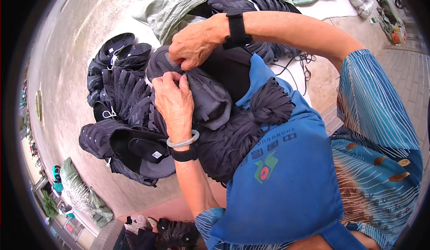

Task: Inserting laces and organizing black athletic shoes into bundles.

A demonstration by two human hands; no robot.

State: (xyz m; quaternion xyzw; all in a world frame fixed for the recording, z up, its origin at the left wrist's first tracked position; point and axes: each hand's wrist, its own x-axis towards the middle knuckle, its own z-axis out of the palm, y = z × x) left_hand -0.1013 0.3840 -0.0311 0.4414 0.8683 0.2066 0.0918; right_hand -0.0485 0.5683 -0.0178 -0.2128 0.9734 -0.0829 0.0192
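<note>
On the person's lap, under both hands, lies a dark mesh shoe upper (208, 95), its rounded end toward the body. The lap seems to act as a bench, leaving neither hand the job of propping it. The left hand (172, 100) comes from below, thumb and fingers pinched closed on the upper; the right hand (192, 44) arches over from the far side, fingertips closed on it just beside the left's. They probably meet so closely because the spot being handled is small; whether a lace end lies between them is hidden.

Against the upper rests a bundle of dark flat laces (271, 104), gathered tight at its middle, which likely keeps the strands from tangling. Beneath, a blue apron (286, 191) covers the lap, presumably shielding the clothes.

To the left, dark shoe uppers (127, 86) stand nested in a row, some bound with white string (114, 57), apparently to hold them together. Beyond, a pale green woven sack (174, 3) lies partly over more uppers.
</note>
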